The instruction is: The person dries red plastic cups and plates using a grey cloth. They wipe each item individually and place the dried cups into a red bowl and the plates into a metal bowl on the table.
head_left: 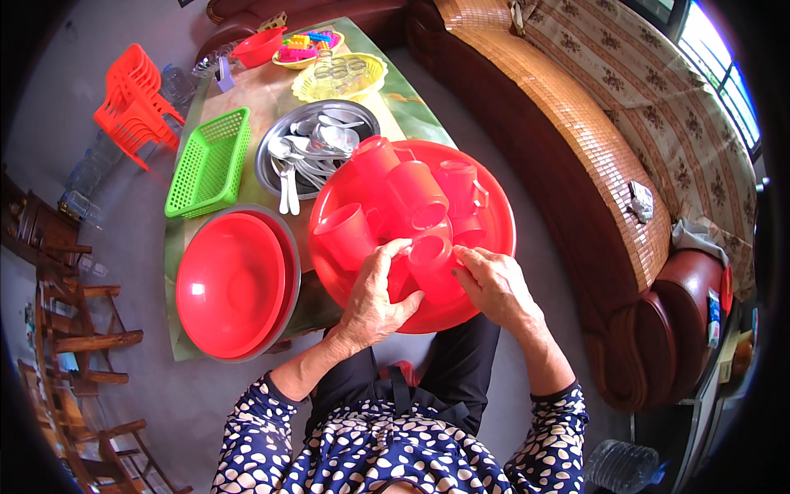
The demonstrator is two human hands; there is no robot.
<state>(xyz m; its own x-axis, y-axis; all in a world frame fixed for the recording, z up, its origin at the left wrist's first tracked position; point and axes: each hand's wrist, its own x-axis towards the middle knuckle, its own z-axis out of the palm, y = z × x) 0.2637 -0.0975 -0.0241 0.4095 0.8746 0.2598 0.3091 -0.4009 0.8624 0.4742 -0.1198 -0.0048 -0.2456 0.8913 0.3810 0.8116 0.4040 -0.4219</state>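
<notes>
A large red basin (494,198) in front of me holds several red plastic mugs. Over its near side, one red mug (431,262) sits between my hands with its round end facing up. My left hand (377,298) has its fingertips at the mug's left edge, the thumb lower on its side. My right hand (497,288) pinches the mug's right side with thumb and fingers. Just beyond are a tilted red mug (421,194) and another mug (346,234) at the left. A mug with its handle showing (457,183) lies at the right.
Left on the table stand stacked red bowls (230,272) and a green basket (209,165). Behind are a steel bowl (271,169) of spoons and ladles, a yellow basket (374,72) of clear glasses, and toy blocks (306,43). A sofa (527,140) runs along the right.
</notes>
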